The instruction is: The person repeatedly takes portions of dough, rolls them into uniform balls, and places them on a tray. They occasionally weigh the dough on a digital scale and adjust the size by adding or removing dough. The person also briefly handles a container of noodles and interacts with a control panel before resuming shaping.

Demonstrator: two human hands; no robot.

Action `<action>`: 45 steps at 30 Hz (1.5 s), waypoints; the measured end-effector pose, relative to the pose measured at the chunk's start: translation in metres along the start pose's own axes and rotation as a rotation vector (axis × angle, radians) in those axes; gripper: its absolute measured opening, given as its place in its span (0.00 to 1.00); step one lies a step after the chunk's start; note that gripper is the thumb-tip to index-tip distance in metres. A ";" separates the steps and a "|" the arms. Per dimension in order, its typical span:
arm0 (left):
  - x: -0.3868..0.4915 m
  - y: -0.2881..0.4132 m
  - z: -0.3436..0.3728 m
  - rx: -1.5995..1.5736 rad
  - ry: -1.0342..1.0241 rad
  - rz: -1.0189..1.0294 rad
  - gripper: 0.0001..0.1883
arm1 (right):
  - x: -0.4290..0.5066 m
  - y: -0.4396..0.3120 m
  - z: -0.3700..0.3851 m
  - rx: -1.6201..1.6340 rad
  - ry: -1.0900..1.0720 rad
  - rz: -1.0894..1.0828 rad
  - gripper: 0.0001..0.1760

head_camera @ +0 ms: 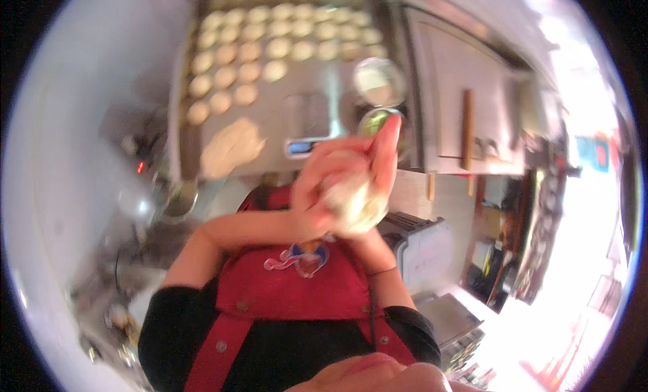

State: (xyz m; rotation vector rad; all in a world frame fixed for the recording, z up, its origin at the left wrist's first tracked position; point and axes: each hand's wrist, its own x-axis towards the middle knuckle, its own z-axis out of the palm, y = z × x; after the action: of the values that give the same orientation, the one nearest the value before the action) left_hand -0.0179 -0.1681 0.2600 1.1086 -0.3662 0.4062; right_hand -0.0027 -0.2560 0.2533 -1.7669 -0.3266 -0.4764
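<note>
In front of my red apron, my left hand (315, 187) and my right hand (386, 159) are pressed together around a pale piece of dough (354, 205). The fingers of my right hand point up and away from me; motion blurs both hands. Just beyond them, a kitchen scale (301, 147) with a lit blue display lies on the metal worktop (283, 116). A large flattened lump of dough (232, 146) rests at the worktop's near left. Rows of round dough balls (278, 48) cover its far part, with shorter rows down the left side.
A round container with white contents (378, 81) stands right of the scale, and a greenish bowl (377, 120) is partly behind my right fingers. A metal cabinet (440, 88) adjoins the worktop on the right. A metal bowl (181, 198) is at the near left.
</note>
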 end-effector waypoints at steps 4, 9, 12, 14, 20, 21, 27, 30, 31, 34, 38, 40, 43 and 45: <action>0.016 0.013 0.011 -0.012 -0.148 -0.023 0.13 | 0.018 -0.013 -0.010 0.388 -0.026 -0.103 0.39; 0.036 0.017 0.022 0.394 -0.345 -0.061 0.17 | 0.023 -0.015 -0.018 0.705 0.053 -0.071 0.56; 0.039 0.014 0.034 0.351 -0.244 0.099 0.23 | 0.023 -0.006 -0.029 0.764 0.045 0.068 0.49; 0.035 0.011 0.050 0.156 -0.083 0.151 0.28 | 0.025 -0.009 -0.023 1.017 0.129 0.151 0.22; 0.022 -0.037 0.032 0.201 -0.086 0.088 0.26 | 0.024 -0.002 -0.013 0.582 0.312 0.284 0.07; 0.018 -0.039 0.029 0.267 -0.067 0.045 0.25 | 0.025 -0.011 -0.010 0.305 0.289 0.187 0.09; -0.007 -0.014 -0.030 0.374 -0.207 0.200 0.22 | 0.045 -0.058 -0.029 0.166 0.045 -0.488 0.49; 0.039 0.053 0.022 0.176 -0.302 0.015 0.15 | 0.065 -0.039 -0.043 0.167 -0.164 -0.445 0.58; 0.039 0.042 0.014 0.296 -0.150 -0.172 0.15 | 0.067 -0.041 -0.041 0.081 -0.235 -0.467 0.58; 0.054 0.006 0.029 0.210 0.117 0.016 0.22 | 0.052 -0.011 -0.004 0.466 -0.043 -0.031 0.48; 0.054 -0.019 0.023 -0.233 0.067 0.120 0.32 | 0.050 -0.012 0.007 1.129 0.168 0.223 0.16; 0.053 -0.015 0.016 -0.176 0.039 0.089 0.30 | 0.050 -0.014 0.006 1.081 0.137 0.232 0.11; 0.043 0.011 0.017 -0.116 -0.018 0.125 0.25 | 0.045 -0.039 0.010 0.775 0.109 0.087 0.25; 0.036 0.038 0.021 -0.181 -0.069 0.117 0.21 | 0.044 -0.051 0.013 0.448 0.157 -0.005 0.46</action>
State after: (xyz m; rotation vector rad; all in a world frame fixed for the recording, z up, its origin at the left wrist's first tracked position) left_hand -0.0075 -0.1681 0.3155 0.9292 -0.5205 0.4296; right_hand 0.0143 -0.2320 0.3149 -1.2863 -0.2994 -0.4984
